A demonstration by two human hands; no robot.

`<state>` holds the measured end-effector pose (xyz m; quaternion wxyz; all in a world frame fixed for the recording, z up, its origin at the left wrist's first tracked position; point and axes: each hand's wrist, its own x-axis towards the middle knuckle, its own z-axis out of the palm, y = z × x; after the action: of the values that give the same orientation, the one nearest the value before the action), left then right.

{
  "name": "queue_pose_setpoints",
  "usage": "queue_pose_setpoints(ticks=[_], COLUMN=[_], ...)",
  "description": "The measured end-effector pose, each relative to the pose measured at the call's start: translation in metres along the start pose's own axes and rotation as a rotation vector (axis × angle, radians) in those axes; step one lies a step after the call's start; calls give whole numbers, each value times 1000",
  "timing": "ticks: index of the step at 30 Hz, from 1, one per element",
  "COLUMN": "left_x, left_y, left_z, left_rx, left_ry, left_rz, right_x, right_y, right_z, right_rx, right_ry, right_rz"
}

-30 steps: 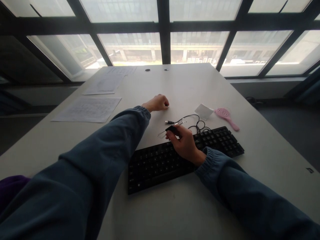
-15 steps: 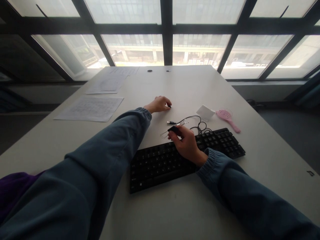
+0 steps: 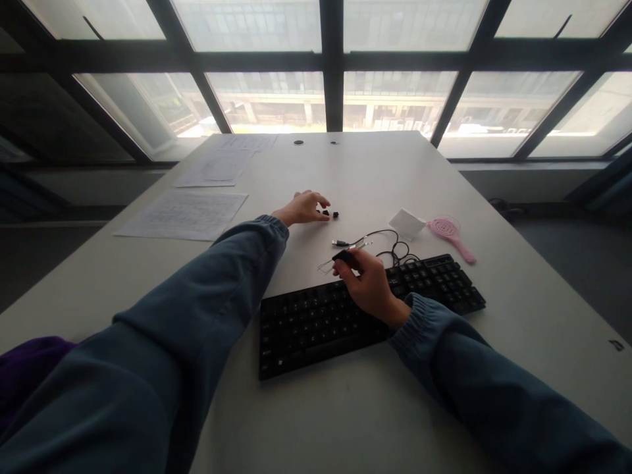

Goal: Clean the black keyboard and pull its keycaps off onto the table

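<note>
Three small black pieces (image 3: 336, 215) lie by the left fingers (image 3: 311, 199), one wire tool (image 3: 342, 255) in the right fingers (image 3: 363, 259). Around the right fingers: one keyboard (image 3: 311, 326), one cable (image 3: 340, 243), one white square (image 3: 407, 224), one hairbrush (image 3: 449, 233). Left of both: at least three paper sheets (image 3: 182, 214).

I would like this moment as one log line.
left hand: open, beside small black pieces | right hand: holds wire tool over black keyboard

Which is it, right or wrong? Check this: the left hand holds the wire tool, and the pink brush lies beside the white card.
Wrong hand: the head view shows the wire tool in the right hand, not the left hand. The pink brush does lie beside the white card.
</note>
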<state>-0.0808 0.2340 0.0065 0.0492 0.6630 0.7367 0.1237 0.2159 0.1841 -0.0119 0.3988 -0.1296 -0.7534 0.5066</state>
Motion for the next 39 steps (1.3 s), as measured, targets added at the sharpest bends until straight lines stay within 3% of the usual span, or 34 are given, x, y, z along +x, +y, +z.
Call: queue_pose_setpoints(ticks=[10, 21, 30, 39], left_x=[15, 16, 1, 3], left_y=[19, 21, 13, 10], left_z=[13, 11, -6, -1], left_rx=[14, 41, 104, 99], left_ry=[33, 38, 10, -10], left_rz=[35, 35, -48, -73], right_x=[0, 1, 0, 0], right_y=[0, -2, 0, 3], right_z=[0, 1, 0, -4], right_rx=[-4, -16, -26, -46], right_ry=[-2, -15, -16, -18], right_rz=[2, -13, -7, 6])
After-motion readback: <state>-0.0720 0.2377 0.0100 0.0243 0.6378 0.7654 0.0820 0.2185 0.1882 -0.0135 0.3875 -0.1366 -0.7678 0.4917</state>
